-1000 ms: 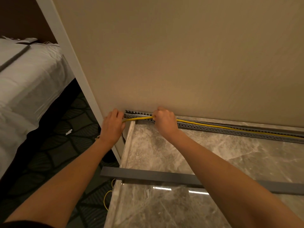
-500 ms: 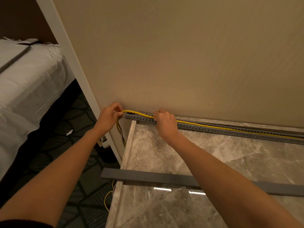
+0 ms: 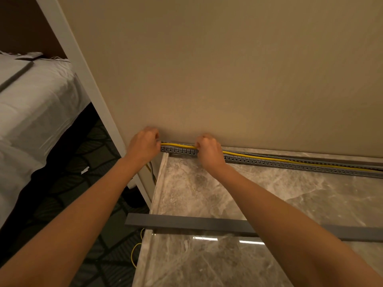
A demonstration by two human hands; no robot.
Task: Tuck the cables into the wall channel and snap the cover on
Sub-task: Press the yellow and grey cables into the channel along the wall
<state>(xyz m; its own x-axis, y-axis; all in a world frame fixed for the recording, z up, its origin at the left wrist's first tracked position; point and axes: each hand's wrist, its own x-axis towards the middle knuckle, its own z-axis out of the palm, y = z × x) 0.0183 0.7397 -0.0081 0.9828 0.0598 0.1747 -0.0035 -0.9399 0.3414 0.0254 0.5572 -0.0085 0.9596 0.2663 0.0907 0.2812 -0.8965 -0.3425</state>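
Note:
A grey slotted cable channel point(image 3: 290, 163) runs along the foot of the beige wall, on the back edge of a marble top. A yellow cable point(image 3: 178, 145) lies in it and stretches off to the right. My left hand point(image 3: 143, 145) pinches the cable at the channel's left end, where the cable drops over the edge. About a hand's width to the right, my right hand point(image 3: 209, 151) grips the cable and presses it into the channel. The long grey cover point(image 3: 196, 223) lies loose across the marble top, under my right forearm.
The marble top point(image 3: 259, 195) ends at a left edge with a drop to patterned dark carpet point(image 3: 68, 183). A loop of yellow cable point(image 3: 134, 253) hangs by that edge. A white door frame point(image 3: 87, 83) and a bed point(image 3: 29, 108) stand to the left.
The cable bowed up above the channel's left end half a second ago; it now lies flat between my hands. My left hand rose to the channel's end.

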